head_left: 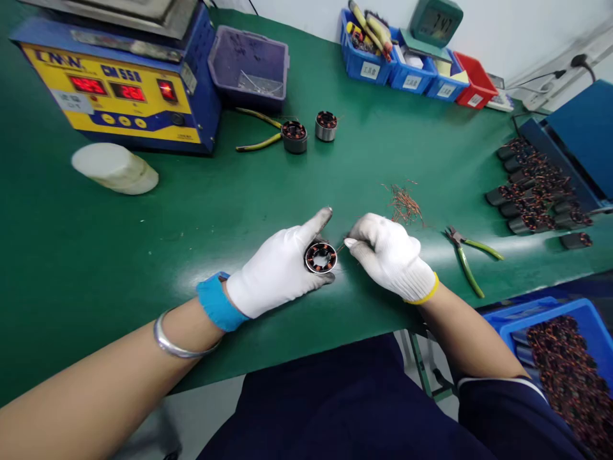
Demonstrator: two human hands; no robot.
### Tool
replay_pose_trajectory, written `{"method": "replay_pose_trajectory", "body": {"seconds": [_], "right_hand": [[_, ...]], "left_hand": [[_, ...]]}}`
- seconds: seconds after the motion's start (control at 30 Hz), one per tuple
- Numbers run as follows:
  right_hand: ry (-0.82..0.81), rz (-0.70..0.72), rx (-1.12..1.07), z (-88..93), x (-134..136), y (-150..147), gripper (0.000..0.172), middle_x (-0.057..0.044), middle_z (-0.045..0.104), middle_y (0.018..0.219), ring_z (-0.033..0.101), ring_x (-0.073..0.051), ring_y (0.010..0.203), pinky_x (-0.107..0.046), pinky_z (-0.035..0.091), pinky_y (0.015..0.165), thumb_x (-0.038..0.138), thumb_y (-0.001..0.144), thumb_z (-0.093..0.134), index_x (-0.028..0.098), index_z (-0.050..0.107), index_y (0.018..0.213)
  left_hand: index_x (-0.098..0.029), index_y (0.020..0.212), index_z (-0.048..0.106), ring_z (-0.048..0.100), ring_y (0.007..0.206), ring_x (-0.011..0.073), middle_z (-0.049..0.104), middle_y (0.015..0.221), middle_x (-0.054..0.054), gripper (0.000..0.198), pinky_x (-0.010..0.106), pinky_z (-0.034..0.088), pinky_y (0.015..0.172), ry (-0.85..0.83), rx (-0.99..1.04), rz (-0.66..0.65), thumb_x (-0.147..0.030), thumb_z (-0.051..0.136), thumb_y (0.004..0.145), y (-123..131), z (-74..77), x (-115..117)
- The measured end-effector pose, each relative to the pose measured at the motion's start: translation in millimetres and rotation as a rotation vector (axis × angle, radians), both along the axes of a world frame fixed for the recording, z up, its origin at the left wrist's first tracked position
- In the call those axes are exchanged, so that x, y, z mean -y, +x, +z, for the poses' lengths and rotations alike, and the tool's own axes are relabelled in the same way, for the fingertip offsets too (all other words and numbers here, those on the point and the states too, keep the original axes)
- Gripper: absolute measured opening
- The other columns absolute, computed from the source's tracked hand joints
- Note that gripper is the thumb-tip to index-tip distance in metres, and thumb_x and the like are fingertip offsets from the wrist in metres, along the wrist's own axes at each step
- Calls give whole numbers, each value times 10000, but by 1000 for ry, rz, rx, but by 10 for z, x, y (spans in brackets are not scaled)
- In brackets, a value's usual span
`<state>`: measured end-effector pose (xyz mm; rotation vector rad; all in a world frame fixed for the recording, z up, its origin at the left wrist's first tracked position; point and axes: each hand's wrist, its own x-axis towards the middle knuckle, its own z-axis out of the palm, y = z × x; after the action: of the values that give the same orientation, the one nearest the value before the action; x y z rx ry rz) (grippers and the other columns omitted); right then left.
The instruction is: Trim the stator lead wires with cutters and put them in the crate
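My left hand [282, 268], in a white glove with a blue cuff, grips a motor stator [321, 257], a round metal ring with copper windings inside. Its thumb and fingers curve round the ring above the green table. Close by on the right, my right hand [390, 255], gloved in white with a yellow cuff, pinches a thin wire [341, 246] that runs toward the stator. To the right of that hand lie green-handled cutters [463, 246], jaws apart. Beyond it is a small heap of copper wire clippings [405, 204].
Two more stators [326, 126] stand farther back, beside yellow-handled pliers [261, 131]. A yellow-and-blue machine [119, 96], a white container [115, 167] and a purple bin [249, 64] occupy the left. Many stators [536, 185] crowd the right; a blue crate [591, 319] holds more below.
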<state>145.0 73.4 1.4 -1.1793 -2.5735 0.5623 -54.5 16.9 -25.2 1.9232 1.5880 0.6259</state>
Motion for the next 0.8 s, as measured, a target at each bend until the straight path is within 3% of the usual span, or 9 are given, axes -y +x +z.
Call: {"method": "replay_pose_trajectory", "body": {"seconds": [0.17,0.27,0.37,0.47,0.57,0.7,0.8], "right_hand": [[-71,77,35,-41,39,96,166,-28,654,890,598,-154,821,-270,424,716,268,905,506,179,642,874],[20,77,104,44,195,173,214,-55,665,914,608,-176,850,-297,447,754,279,931,463,177,643,876],[247,33,153,181,357,135,318,-135,616,1233,605,-251,1007,-363,462,829,403,915,495,170,640,1076],[290,100,243,203,447,22,602,-146,427,1480,623,-270,1016,-358,484,753,493,885,509,189,441,1399],[181,85,376,56,440,-58,542,-119,538,1388,665,-225,846,-323,444,610,451,945,390,205,410,1427],[88,73,425,-146,356,-25,436,-57,698,1020,657,-214,768,-313,371,578,435,988,276,248,606,1203],[33,133,375,-174,291,83,387,-34,700,961,648,-195,789,-309,359,613,413,982,320,252,644,1120]], "left_hand": [[-173,1502,271,665,913,237,690,1060,63,956,339,511,807,3,2,-21,-344,741,687,-6,2,-11],[-159,1490,298,671,891,246,694,1024,70,939,352,522,787,21,10,-50,-351,737,682,0,-37,-37],[-124,1467,330,673,890,266,687,1014,96,911,386,535,786,59,10,-62,-356,725,679,-12,-72,-40],[-92,1416,369,620,1082,316,620,1193,168,909,448,505,928,159,25,-78,-353,740,628,-40,-56,21],[-122,1355,409,553,1205,296,545,1316,162,824,425,464,1027,157,115,-62,-292,734,617,-48,5,106],[-151,1125,569,646,962,205,653,1061,85,400,346,536,870,182,130,-31,-297,661,765,-6,50,121],[-147,1022,613,640,868,186,643,975,71,282,326,537,791,239,72,-55,-300,644,788,20,54,70]]}}
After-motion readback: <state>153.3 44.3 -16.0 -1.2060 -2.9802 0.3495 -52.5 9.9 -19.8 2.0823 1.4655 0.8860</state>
